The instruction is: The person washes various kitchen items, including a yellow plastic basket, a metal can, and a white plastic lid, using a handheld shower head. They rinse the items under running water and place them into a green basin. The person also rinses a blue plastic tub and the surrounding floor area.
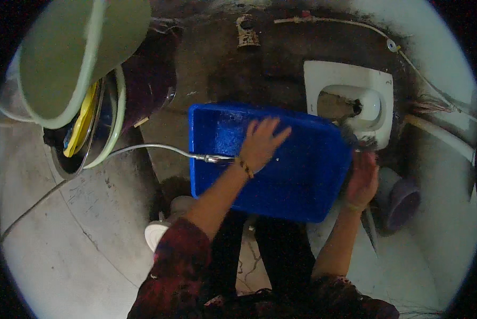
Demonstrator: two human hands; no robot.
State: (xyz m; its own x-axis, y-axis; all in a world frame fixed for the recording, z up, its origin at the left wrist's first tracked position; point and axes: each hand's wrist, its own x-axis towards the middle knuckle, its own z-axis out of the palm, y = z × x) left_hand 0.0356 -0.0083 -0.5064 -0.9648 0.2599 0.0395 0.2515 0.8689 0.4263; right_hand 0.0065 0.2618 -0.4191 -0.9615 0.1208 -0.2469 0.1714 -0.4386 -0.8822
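A blue plastic tub (193,133) lies in front of me, its inside wet and shiny. My left hand (261,144) reaches over it, fingers spread, with a bracelet at the wrist. Just beside that wrist is the metal spray head (213,158) of a flexible hose; its front end is hidden under the hand. Against the tub's right side is my right hand (362,179), its fingers pointing away from me and blurred, so their grip is unclear. Dirty water (358,139) splashes off the tub's far right corner, past the fingertips.
A white squat toilet pan (350,70) is set in the floor at the far right. A purple tub or mug (406,204) sits near the right wall. Stacked at the left are a pale green bucket (52,69) and a yellow item (82,125). A pipe stub (247,34) stands at the back.
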